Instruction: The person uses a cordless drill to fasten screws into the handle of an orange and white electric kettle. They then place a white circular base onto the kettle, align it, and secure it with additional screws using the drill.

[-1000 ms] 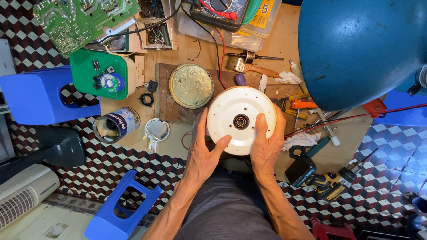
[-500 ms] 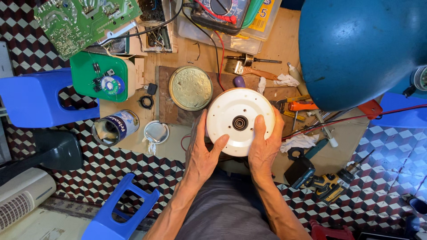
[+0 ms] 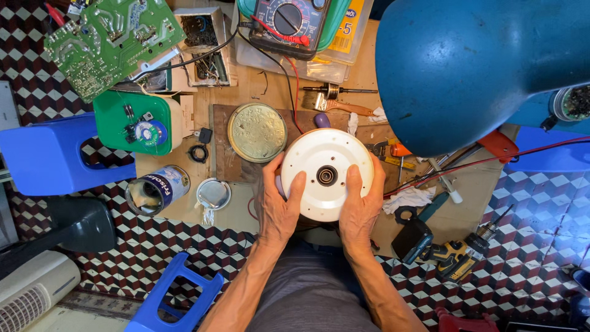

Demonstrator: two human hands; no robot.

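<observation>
From the head view, I see my left hand and right hand cupping a round white housing from its near side, thumbs laid flat on its face either side of the dark centre hub, the other fingers wrapped under the rim and out of sight. Neither hand is spread or pinching; both are curled around the disc, which sits over the near edge of the wooden bench, just above my lap.

To handle it well, I judge the thumbs should stay off the hub and the grip stay even on both sides, so the disc keeps level and does not slip toward the floor.

On the bench, a brass-coloured lid lies just beyond the housing, touching nothing of it. To the left stand an open tin can on its side and a small metal cap. Further back are a green circuit board, a multimeter with red lead, and a paintbrush. A large blue dome hangs over the right side. Pliers, a rag and a cordless drill lie at right. The floor is chequered tile, with blue plastic stools nearby.
</observation>
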